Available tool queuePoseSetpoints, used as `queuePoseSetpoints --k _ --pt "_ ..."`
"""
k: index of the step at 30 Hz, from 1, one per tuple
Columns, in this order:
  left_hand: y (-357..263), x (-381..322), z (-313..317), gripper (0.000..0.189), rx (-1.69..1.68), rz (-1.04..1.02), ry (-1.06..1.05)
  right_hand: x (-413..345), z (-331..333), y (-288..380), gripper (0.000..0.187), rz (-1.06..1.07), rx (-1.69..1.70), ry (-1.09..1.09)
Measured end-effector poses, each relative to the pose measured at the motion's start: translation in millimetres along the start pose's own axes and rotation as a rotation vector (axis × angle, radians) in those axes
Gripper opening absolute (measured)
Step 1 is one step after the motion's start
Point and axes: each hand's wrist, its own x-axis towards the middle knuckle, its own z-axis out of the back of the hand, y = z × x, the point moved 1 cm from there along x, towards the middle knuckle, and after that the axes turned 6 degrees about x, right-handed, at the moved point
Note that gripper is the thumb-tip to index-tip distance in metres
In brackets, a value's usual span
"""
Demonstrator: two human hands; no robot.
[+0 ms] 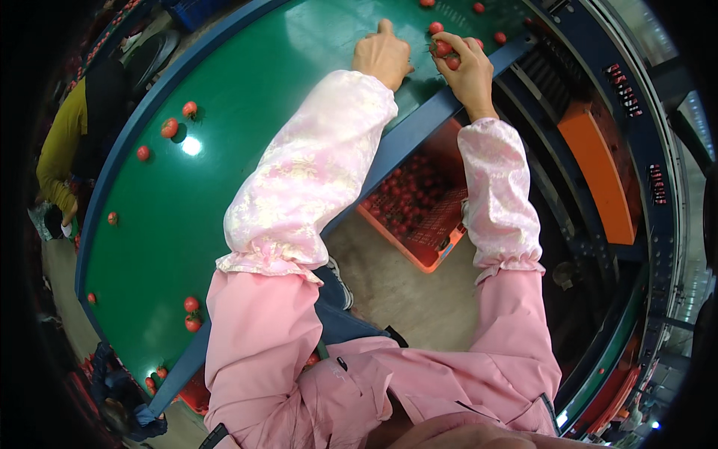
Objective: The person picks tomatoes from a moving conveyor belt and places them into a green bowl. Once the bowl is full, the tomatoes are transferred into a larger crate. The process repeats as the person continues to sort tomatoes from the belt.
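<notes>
A green conveyor belt (235, 118) with blue side rails runs before me, and red tomatoes lie scattered on it. My left hand (383, 55) is over the belt, its index finger stretched out; its palm side is hidden, so I cannot tell whether it holds anything. Just right of it, my right hand (466, 67) grips tomatoes (442, 48) between thumb and fingers near the rail. Another tomato (436, 27) lies just beyond those fingertips. To the left, a pair of tomatoes (169, 128) rests on the belt near the far rail.
Below the near rail (412, 132), an orange plastic crate (429, 261) holds many tomatoes on the floor. Dark machine framing with an orange panel (597, 174) stands at the right. Two other people are at the left, one in a yellow top (61, 134), the other in dark clothing (115, 387).
</notes>
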Motion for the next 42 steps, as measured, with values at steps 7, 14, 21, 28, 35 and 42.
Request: queuePoseSetpoints --k 7,14,21,28,35,42 --pt "12.3 -7.4 21.5 0.030 -0.117 -0.009 -0.183 -1.3 3.4 -7.3 0.036 -0.478 0.735 -0.243" --pt "93.8 -159.5 154.0 0.037 -1.306 0.218 0.414 2.2 8.8 -30.6 0.037 -0.528 0.994 -0.317" --pt "100.3 -431.3 189.2 0.007 -1.369 0.055 0.794 -108.0 44.4 208.0 0.038 -0.607 1.620 0.424" --pt "69.9 -586.2 111.0 0.011 -0.481 0.629 -0.055 -290.7 -12.4 387.7 0.034 -0.266 1.358 1.021" --pt "49.9 -616.7 97.7 0.051 -0.569 0.626 -0.029 -343.0 -15.9 421.5 0.033 0.216 0.863 0.755" --pt "56.8 -625.8 115.1 0.057 -0.540 0.623 -0.158 -303.2 4.0 410.8 0.043 0.361 1.162 0.670"
